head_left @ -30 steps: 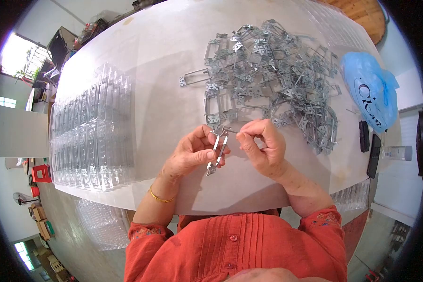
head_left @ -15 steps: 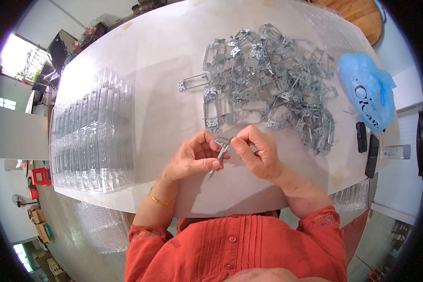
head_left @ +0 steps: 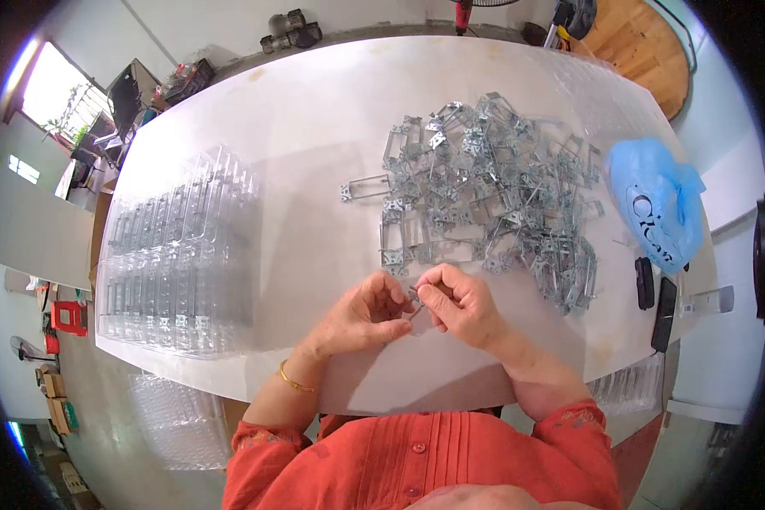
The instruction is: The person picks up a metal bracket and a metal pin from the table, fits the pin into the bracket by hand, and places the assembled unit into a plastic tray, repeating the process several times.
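My left hand and my right hand meet over the near middle of the white table. Between their fingertips they pinch a small metal bracket, mostly hidden by the fingers. A gold bangle sits on my left wrist. Just beyond my hands lies a big heap of metal brackets, tangled together.
Stacks of clear plastic trays cover the table's left side, with more below the edge. A blue plastic bag lies at the right. Two dark phones and a clear bottle rest near the right edge.
The long bracket stood clear between my hands a second ago. It has turned edge-on and my fingers have closed around it. The camera has tilted, so the table sits lower in view.
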Demonstrator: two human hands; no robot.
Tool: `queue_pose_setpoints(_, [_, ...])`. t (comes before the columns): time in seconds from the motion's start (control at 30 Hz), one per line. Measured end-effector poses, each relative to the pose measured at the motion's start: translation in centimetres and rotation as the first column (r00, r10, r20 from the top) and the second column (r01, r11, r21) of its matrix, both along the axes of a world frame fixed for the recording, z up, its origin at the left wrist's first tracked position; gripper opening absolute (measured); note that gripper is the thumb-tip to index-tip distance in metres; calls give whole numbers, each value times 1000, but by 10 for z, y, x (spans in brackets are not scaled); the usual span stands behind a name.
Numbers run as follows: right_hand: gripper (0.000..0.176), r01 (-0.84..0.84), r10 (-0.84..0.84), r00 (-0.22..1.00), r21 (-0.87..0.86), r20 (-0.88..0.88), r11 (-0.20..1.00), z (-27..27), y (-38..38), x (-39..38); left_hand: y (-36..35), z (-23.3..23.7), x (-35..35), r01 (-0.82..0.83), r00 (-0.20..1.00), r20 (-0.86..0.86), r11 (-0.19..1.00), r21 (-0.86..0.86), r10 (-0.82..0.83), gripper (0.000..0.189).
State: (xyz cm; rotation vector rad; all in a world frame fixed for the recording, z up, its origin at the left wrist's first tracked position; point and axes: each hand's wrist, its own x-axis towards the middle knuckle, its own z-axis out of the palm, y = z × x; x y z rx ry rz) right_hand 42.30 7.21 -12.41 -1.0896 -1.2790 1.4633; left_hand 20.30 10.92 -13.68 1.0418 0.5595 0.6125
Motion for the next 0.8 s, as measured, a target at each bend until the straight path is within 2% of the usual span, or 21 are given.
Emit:
queue_pose_setpoints(0.07, [12, 43, -66, 983, 139, 169, 989, 1, -1, -2, -1, 0, 0, 24, 993, -116, 994, 108, -12, 34])
queue_pose_setpoints(0.1, [12, 37, -63, 983, 150, 172, 988, 2, -1, -1, -1, -3, 0, 19, 994, -113, 993, 118, -5, 34])
queue_pose_setpoints(0.17, [10, 9, -123, 926, 304, 357, 953, 4, 0, 2, -1, -8, -1, 39, 989, -150, 986, 160, -15, 35])
queue_pose_setpoints(0.2, [10, 3, -121, 926, 312, 359, 950, 3, 0, 1, -1, -8, -2, 34, 989, -148, 985, 168, -9, 35])
queue_pose_setpoints(0.27, [8, 1, -245, 878, 512, 410, 859, -1, 0, -1, -3, -7, -3, 56, 975, -224, 970, 235, -2, 36])
queue_pose_setpoints(0.4, [7, 4, -237, 887, 506, 397, 862, 5, -5, -2, -5, -1, -2, 130, 960, -274, 952, 277, -52, 36])
queue_pose_setpoints(0.47, [8, 116, -253, 934, 454, 254, 883, 9, -8, -3, -6, 5, -2, 238, 927, -361, 901, 363, -100, 35])
queue_pose_setpoints(0.5, [8, 121, -251, 934, 436, 253, 892, 8, -6, 0, -8, 5, 0, 243, 925, -365, 907, 344, -109, 35])
queue_pose_setpoints(0.57, [7, 178, -409, 883, 642, 230, 746, 4, 2, 7, -9, 3, 5, 61, 998, -38, 994, 92, -58, 35])
queue_pose_setpoints(0.6, [7, 185, -406, 884, 623, 232, 760, 2, 0, 5, -6, 4, 2, 71, 997, 18, 997, -18, -71, 31])
queue_pose_setpoints(0.63, [7, 270, -353, 930, 469, 98, 841, 3, -1, 3, -3, 4, 0, 74, 997, 13, 997, -35, -74, 31])
queue_pose_setpoints(0.67, [7, 321, -321, 946, 296, -50, 900, 3, -2, 2, 0, 4, -1, 41, 996, 78, 996, -76, -36, 30])
queue_pose_setpoints(0.73, [7, 280, -292, 956, 258, 9, 925, 0, -2, 4, 7, -4, -6, 18, 976, 217, 991, -133, 11, 28])
queue_pose_setpoints(0.8, [7, 234, -255, 965, 232, 66, 944, -2, -1, 4, 7, -3, -6, -12, 969, 241, 987, -158, 50, 30])
